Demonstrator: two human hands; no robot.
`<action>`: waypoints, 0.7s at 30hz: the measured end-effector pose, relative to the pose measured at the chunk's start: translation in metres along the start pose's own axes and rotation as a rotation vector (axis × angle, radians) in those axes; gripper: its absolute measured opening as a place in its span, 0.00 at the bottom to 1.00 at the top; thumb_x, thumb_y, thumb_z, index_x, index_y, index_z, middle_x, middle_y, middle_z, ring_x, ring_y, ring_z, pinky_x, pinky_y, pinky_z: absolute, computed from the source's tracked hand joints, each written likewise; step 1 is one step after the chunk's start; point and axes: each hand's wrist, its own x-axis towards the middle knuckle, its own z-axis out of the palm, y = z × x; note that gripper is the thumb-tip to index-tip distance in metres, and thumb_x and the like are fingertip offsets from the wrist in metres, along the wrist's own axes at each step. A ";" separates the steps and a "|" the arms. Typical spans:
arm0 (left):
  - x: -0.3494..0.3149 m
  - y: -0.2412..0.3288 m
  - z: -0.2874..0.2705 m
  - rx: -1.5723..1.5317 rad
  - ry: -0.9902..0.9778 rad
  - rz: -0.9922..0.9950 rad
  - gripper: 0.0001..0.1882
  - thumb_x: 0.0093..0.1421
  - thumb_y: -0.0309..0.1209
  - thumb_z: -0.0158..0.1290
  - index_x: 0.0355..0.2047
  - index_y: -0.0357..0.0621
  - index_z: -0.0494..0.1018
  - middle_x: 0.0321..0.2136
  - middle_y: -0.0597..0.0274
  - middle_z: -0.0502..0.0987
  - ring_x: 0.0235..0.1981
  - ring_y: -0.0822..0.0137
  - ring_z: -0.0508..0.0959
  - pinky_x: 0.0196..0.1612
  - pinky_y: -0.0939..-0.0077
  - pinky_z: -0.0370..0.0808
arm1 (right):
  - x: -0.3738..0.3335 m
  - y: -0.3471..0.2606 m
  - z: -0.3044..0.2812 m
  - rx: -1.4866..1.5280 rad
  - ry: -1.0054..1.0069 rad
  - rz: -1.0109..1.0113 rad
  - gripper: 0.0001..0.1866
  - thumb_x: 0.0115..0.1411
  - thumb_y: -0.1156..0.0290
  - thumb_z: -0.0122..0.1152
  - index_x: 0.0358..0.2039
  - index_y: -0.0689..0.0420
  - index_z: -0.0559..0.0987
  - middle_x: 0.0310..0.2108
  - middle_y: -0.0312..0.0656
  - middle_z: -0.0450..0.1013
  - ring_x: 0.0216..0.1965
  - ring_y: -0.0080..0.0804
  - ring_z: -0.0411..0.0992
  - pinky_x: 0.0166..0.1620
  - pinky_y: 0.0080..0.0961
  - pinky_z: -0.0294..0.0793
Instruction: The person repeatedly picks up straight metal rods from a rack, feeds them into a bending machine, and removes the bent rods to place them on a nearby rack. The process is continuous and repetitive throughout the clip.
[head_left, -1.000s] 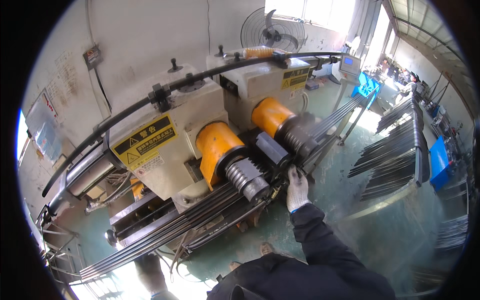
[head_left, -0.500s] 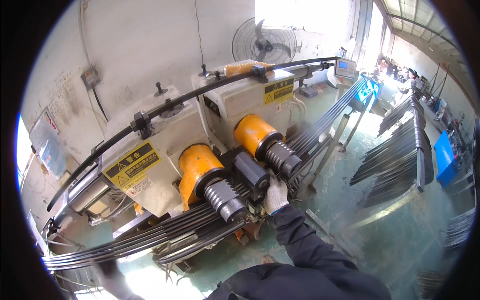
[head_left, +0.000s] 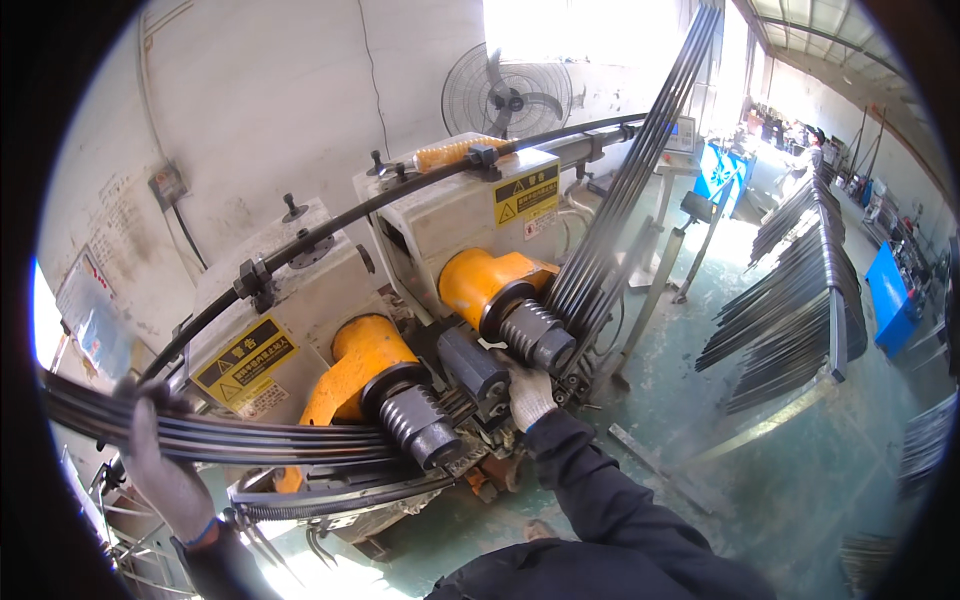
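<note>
Several long dark metal rods [head_left: 300, 443] run through a bending machine [head_left: 320, 255], both ends angled up around its two grooved rollers, the left roller [head_left: 418, 415] and the right roller [head_left: 537, 335]. Orange turning arms [head_left: 375, 350] carry the rollers. My gloved left hand [head_left: 170, 470] is closed around the left stretch of rods, thumb in front; its upper fingers are blurred. Between the rollers sits a dark faceted block [head_left: 472, 364]. My gloved right hand [head_left: 528, 393] presses against its right side, fingers curled; what they grip is hidden.
A bent black hose [head_left: 370, 207] arches over the machine. A wall fan [head_left: 508, 98] and a control box [head_left: 682, 135] stand behind. A rack of hanging rods [head_left: 790, 300] is at right, beside a blue panel [head_left: 893, 300]. Another person [head_left: 808, 160] is far off.
The rods' ends have swung up on both sides, bending at the rollers, and the orange arms have turned. My left hand has risen onto the left rods; my right stays by the block.
</note>
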 end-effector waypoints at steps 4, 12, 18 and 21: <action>0.003 0.020 0.054 0.171 -0.124 0.087 0.28 0.73 0.35 0.56 0.68 0.31 0.69 0.42 0.51 0.84 0.41 0.61 0.84 0.52 0.64 0.80 | 0.009 0.017 -0.015 -0.132 -0.107 -0.103 0.19 0.72 0.70 0.66 0.61 0.62 0.84 0.57 0.48 0.82 0.56 0.39 0.80 0.60 0.34 0.76; -0.005 0.035 0.158 0.306 -0.481 0.195 0.21 0.72 0.27 0.55 0.62 0.28 0.71 0.35 0.61 0.79 0.36 0.69 0.81 0.43 0.73 0.80 | 0.046 0.069 -0.065 -0.662 -0.211 -0.439 0.23 0.75 0.79 0.50 0.67 0.56 0.81 0.57 0.52 0.81 0.57 0.43 0.80 0.63 0.36 0.77; 0.008 0.011 0.176 0.477 -0.544 0.382 0.15 0.69 0.20 0.57 0.55 0.37 0.73 0.32 0.67 0.75 0.32 0.74 0.75 0.38 0.77 0.77 | 0.042 0.063 -0.035 0.141 -0.190 -0.030 0.24 0.71 0.80 0.58 0.65 0.55 0.83 0.56 0.58 0.81 0.55 0.49 0.80 0.62 0.38 0.77; 0.012 0.003 0.181 0.457 -0.623 0.465 0.14 0.68 0.19 0.57 0.54 0.37 0.74 0.34 0.65 0.75 0.33 0.72 0.76 0.39 0.75 0.77 | 0.053 0.075 -0.069 -0.641 -0.221 -0.528 0.25 0.68 0.84 0.57 0.65 0.59 0.81 0.57 0.55 0.80 0.56 0.46 0.79 0.63 0.37 0.77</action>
